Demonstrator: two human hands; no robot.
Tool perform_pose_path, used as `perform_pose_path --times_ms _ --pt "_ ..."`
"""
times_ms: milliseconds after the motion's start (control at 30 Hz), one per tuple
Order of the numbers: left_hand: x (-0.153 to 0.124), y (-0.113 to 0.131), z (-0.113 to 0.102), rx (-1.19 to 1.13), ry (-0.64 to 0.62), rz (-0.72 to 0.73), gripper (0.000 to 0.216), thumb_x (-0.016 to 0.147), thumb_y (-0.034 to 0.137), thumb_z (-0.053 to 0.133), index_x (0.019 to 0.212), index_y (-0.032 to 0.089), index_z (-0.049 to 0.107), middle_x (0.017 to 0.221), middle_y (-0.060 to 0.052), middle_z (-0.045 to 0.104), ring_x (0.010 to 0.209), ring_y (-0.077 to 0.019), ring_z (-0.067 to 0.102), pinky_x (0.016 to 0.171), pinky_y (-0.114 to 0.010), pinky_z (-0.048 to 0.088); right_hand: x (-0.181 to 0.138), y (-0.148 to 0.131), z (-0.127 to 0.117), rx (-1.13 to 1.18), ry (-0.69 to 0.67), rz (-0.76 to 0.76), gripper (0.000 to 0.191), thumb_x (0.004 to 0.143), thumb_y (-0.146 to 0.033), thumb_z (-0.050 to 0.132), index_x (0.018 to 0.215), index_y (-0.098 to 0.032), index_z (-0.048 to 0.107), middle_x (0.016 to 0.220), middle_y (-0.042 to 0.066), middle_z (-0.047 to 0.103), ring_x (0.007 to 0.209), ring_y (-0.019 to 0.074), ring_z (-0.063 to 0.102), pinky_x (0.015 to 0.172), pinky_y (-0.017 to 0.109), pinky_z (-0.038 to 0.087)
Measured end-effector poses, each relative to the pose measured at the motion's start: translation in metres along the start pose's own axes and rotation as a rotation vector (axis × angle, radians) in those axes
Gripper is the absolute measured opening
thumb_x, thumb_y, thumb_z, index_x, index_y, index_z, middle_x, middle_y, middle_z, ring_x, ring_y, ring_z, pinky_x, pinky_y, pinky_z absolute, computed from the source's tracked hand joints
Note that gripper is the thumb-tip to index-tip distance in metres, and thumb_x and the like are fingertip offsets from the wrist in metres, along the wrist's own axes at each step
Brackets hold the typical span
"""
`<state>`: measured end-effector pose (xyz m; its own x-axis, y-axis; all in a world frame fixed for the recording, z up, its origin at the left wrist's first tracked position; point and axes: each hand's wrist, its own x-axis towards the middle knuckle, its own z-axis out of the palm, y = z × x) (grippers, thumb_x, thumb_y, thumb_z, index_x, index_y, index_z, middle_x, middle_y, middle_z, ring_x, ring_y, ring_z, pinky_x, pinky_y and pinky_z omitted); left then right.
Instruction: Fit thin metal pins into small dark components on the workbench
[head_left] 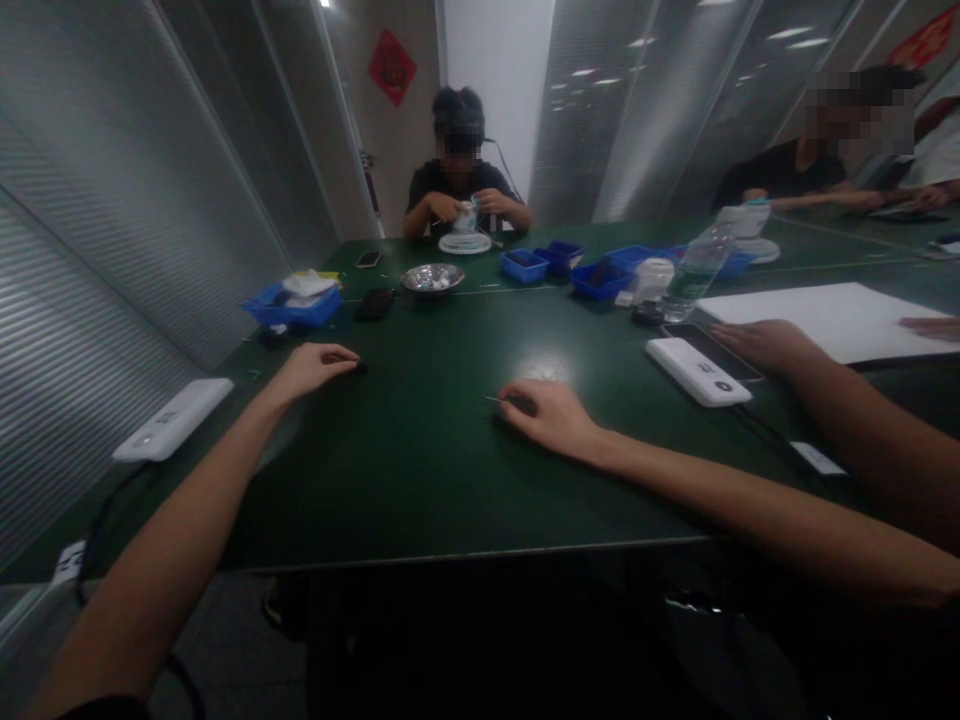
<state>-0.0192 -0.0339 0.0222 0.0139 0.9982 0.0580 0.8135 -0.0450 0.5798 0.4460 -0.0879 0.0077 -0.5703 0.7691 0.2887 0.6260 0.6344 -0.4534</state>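
Note:
Over the left part of the green table [420, 470], my left hand [311, 368] is closed, thumb and fingertips pinching a small dark piece [361, 367]. That piece is too small to name. My right hand [555, 415] rests near the table's middle with its fingers curled round a thin tool [492, 399]. Only the tool's slim metal tip, pointing left, and a bit of dark body in the palm show; its kind is hidden. The two hands are well apart.
A metal bowl [433, 280], dark phone [373, 304] and blue tray [292, 302] lie ahead. White power banks [174, 418] flank me. At right stand a bottle [697, 270] and a co-worker's hand [772, 345] by a phone. Another person sits opposite, holding a white object.

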Motion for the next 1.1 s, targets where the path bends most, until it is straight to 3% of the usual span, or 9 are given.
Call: perform_pose_path --times_ms 467,867,1100 --pt "0.001 -0.004 -0.001 -0.073 -0.038 -0.024 0.05 0.07 0.059 0.083 0.108 0.026 0.082 0.118 -0.007 0.076 0.109 -0.0282 0.069 0.097 -0.035 0.052 -0.001 -0.001 -0.001 0.014 0.009 -0.009 0.023 0.099 -0.036 0.058 0.111 -0.02 0.07 0.092 0.004 0.073 0.07 0.0149 0.061 0.063 0.028 0.04" --pt "0.011 -0.012 0.009 -0.195 0.026 -0.172 0.047 0.057 0.042 0.091 0.098 0.02 0.084 0.102 -0.009 0.079 0.092 -0.026 0.07 0.082 -0.032 0.052 0.001 0.003 0.004 -0.014 0.02 -0.009 0.023 0.098 -0.036 0.059 0.11 -0.021 0.07 0.09 0.003 0.073 0.07 0.0148 0.061 0.063 0.027 0.039" --pt "0.017 -0.008 0.008 -0.195 0.034 -0.209 0.032 0.058 0.028 0.089 0.09 0.021 0.086 0.1 -0.008 0.079 0.088 -0.0245 0.068 0.076 -0.031 0.051 0.0 0.0 0.003 -0.018 0.018 0.004 0.023 0.098 -0.036 0.058 0.11 -0.022 0.071 0.091 0.003 0.073 0.071 0.0153 0.061 0.065 0.028 0.04"
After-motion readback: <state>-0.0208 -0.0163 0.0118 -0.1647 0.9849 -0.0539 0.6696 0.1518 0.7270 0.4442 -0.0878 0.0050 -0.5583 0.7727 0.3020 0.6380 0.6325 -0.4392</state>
